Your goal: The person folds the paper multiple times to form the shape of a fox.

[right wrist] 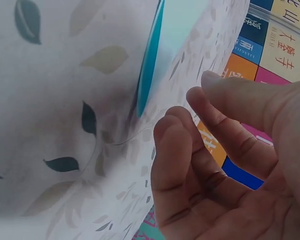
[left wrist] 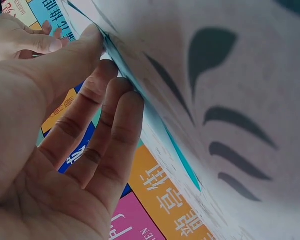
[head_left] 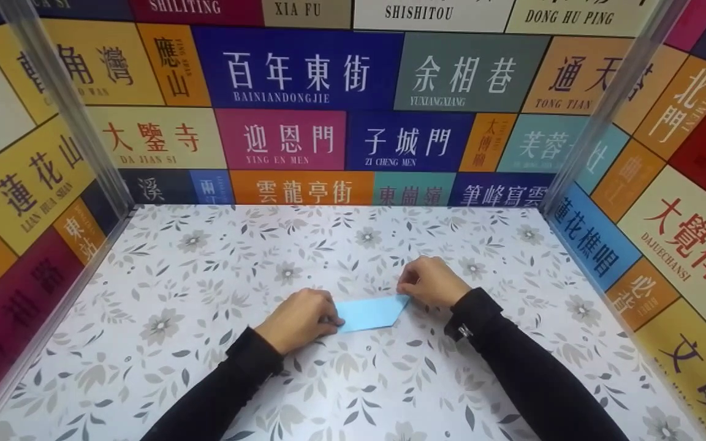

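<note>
A light blue piece of folded paper [head_left: 370, 313] lies flat on the table, its right end cut off at a slant. At its left end is my left hand [head_left: 305, 320]. In the left wrist view, the thumb [left wrist: 92, 40] and fingertips of this hand touch the paper along its edge, the fingers only slightly bent. My right hand [head_left: 434, 283] is just beyond the paper's upper right corner. Its fingers [right wrist: 172, 150] bend loosely, with thumb and index tips close together and nothing between them. The right wrist view has the paper's edge [right wrist: 151, 65] apart from these fingers.
The table [head_left: 218, 380] has a white covering printed with grey leaves and flowers. Panels of coloured blocks with Chinese lettering [head_left: 298, 70] stand at the back and both sides. Clear corner posts [head_left: 77, 104] rise at the table's far corners.
</note>
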A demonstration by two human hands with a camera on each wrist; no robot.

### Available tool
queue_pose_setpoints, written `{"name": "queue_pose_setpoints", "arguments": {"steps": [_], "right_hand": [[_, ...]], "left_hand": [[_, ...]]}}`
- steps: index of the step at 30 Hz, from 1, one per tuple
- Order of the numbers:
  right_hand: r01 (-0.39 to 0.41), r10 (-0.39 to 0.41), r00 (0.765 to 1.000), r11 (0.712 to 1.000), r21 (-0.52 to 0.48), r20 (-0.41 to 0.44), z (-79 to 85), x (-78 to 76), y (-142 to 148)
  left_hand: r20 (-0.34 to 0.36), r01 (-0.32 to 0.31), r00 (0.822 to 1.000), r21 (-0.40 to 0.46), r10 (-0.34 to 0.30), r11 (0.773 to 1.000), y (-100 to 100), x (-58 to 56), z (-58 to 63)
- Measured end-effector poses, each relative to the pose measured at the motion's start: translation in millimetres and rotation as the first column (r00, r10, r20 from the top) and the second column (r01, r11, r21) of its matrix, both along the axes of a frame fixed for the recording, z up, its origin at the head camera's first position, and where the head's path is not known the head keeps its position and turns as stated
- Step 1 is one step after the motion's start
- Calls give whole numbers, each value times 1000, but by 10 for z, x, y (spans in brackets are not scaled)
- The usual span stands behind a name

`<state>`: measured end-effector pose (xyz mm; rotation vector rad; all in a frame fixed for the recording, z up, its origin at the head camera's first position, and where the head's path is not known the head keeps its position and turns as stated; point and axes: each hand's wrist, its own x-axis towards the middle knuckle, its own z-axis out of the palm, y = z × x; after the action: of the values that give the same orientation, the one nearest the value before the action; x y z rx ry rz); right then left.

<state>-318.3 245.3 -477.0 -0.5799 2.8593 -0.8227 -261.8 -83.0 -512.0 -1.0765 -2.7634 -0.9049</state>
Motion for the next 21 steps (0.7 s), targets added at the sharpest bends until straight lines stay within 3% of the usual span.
{"name": "queue_pose_setpoints", "arguments": {"steps": [13, 21], "right_hand": [[11, -12, 1000, 1000, 25, 15, -72, 9, 85], [17, -17, 999, 1000, 24, 29, -83, 8, 78]], "left_hand": [[-63, -32, 998, -71, 27, 997, 67, 43, 38], [-95, -53, 994, -47, 49, 997, 91, 35, 47]]}}
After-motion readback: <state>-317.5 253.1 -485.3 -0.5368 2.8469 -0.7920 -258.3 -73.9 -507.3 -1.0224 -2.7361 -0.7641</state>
